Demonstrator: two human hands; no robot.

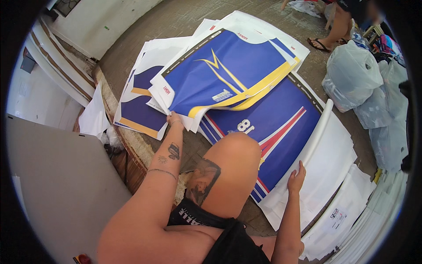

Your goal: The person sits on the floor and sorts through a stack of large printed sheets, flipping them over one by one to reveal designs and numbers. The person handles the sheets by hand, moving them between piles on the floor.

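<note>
My left hand (174, 119) pinches the near left corner of a blue and yellow printed paper sheet (197, 76), a jersey pattern with a white border. The sheet's near edge lifts and curls into a fold. Partly under it lies a blue printed sheet (286, 122) with red and white stripes and a number; my raised knee hides some of it. My right hand (296, 178) rests against the curled white edge (313, 138) along that sheet's right side, its fingers extended. Dark blue pattern pieces with orange bands (143, 112) lie on paper to the left.
White paper sheets (329, 168) are layered on the right. Filled plastic bags (352, 74) stand on the floor (145, 26) at the upper right, near another person's sandaled feet (321, 43). A grey panel (56, 171) and long white rolls (62, 66) are on the left.
</note>
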